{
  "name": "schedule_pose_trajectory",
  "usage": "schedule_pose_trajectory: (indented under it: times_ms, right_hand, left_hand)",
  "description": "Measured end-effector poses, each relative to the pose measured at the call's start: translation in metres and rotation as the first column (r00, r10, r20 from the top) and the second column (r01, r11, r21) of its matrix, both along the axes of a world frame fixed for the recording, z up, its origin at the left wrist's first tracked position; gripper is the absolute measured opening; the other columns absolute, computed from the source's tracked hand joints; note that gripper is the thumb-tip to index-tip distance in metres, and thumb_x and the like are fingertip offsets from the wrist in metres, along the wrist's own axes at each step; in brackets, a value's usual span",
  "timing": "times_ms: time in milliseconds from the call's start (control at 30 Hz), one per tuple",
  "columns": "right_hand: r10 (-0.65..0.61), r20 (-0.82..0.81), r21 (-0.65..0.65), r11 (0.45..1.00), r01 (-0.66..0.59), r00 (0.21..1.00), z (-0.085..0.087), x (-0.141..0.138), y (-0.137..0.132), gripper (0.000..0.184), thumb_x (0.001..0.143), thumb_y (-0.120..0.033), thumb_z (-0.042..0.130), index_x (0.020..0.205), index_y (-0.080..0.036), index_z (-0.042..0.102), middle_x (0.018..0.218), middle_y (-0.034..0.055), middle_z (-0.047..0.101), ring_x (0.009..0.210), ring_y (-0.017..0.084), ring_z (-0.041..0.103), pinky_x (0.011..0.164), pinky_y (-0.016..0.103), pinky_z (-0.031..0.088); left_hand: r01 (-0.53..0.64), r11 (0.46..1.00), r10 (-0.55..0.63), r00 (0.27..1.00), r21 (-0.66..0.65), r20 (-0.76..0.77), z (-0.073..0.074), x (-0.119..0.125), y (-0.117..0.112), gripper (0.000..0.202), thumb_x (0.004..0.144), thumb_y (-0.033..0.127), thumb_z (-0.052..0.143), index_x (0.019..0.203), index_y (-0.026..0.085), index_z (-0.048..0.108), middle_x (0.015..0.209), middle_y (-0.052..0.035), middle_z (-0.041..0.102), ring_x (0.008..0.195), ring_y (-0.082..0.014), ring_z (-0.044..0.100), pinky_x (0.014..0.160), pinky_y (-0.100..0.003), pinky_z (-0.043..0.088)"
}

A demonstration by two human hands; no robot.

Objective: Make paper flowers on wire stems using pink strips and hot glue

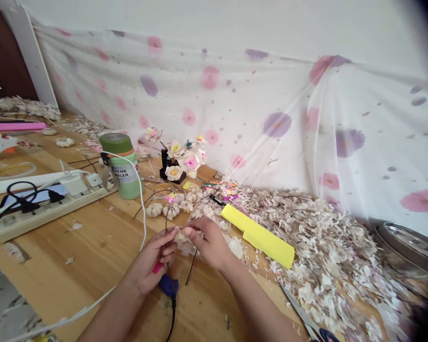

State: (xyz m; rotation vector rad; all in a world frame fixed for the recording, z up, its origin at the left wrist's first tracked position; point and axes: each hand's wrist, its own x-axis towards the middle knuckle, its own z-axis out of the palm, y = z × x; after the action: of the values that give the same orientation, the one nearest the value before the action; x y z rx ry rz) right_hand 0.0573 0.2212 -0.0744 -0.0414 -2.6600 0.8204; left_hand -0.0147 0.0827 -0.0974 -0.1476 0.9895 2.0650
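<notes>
My left hand (156,259) is closed around a thin brown flower stem (166,223). At the stem's top is a small pink and yellow flower centre (170,197). A blue and pink corded tool (169,285) shows under the same hand; whether the hand grips it I cannot tell. My right hand (209,241) pinches a small pale petal (180,234) close to the left fingertips. A dark thin stem (191,268) slants down below the right hand. Behind the hands lie garlic bulbs (154,210) and loose pale petals (235,247).
A green tumbler (123,166) and a power strip (57,204) with cables stand left. Finished flowers (189,161) rise from a black holder. Yellow paper (260,237) lies beside a large heap of dry peels (324,247). Scissors (303,316) rest at front right, a metal lid (410,242) beyond.
</notes>
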Motion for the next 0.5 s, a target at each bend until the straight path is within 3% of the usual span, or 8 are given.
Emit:
schedule_pose_trajectory:
  times_ms: [67,167,333,500]
  right_hand:
    - [0.015,-0.030,-0.133,0.991,-0.019,0.999,-0.002,0.004,-0.007,0.020,0.092,-0.031,0.053,0.098,-0.018,0.067,0.087,0.0025,0.070,0.081,0.015,0.061,0.074,0.023,0.043]
    - [-0.011,-0.045,-0.280,0.960,-0.002,0.999,-0.008,0.004,-0.011,0.017,0.090,-0.023,0.053,0.091,-0.017,0.069,0.083,0.0035,0.070,0.078,0.015,0.062,0.072,0.024,0.044]
    - [-0.045,-0.015,-0.280,0.959,0.039,0.999,-0.015,-0.001,-0.007,0.022,0.090,-0.013,0.047,0.077,-0.016,0.064,0.070,0.0018,0.065,0.065,0.013,0.058,0.060,0.021,0.042]
    - [-0.060,-0.033,-0.172,0.984,0.053,0.998,-0.011,0.001,-0.005,0.021,0.090,-0.013,0.044,0.077,-0.016,0.061,0.074,0.0047,0.063,0.075,0.018,0.055,0.070,0.027,0.041]
  left_hand:
    - [0.003,1.000,-0.003,1.000,-0.009,0.002,0.000,0.000,0.000,0.011,0.085,0.004,0.051,0.083,0.008,0.061,0.071,0.0032,0.045,0.039,0.0011,0.034,0.029,-0.009,0.025]
    - [0.020,0.999,-0.020,1.000,-0.029,0.009,0.000,0.000,0.000,0.013,0.085,0.003,0.049,0.085,0.007,0.061,0.072,0.0028,0.045,0.039,0.0012,0.034,0.029,-0.009,0.025]
    - [0.056,0.997,-0.056,0.998,-0.058,0.007,0.001,0.002,0.001,0.014,0.083,0.002,0.048,0.084,0.007,0.061,0.072,0.0021,0.048,0.039,0.0007,0.034,0.030,-0.010,0.025]
    - [0.068,0.995,-0.070,0.997,-0.076,-0.034,0.002,0.002,0.001,0.004,0.078,0.011,0.059,0.081,0.009,0.062,0.070,0.0021,0.049,0.041,-0.0010,0.035,0.031,-0.011,0.025]
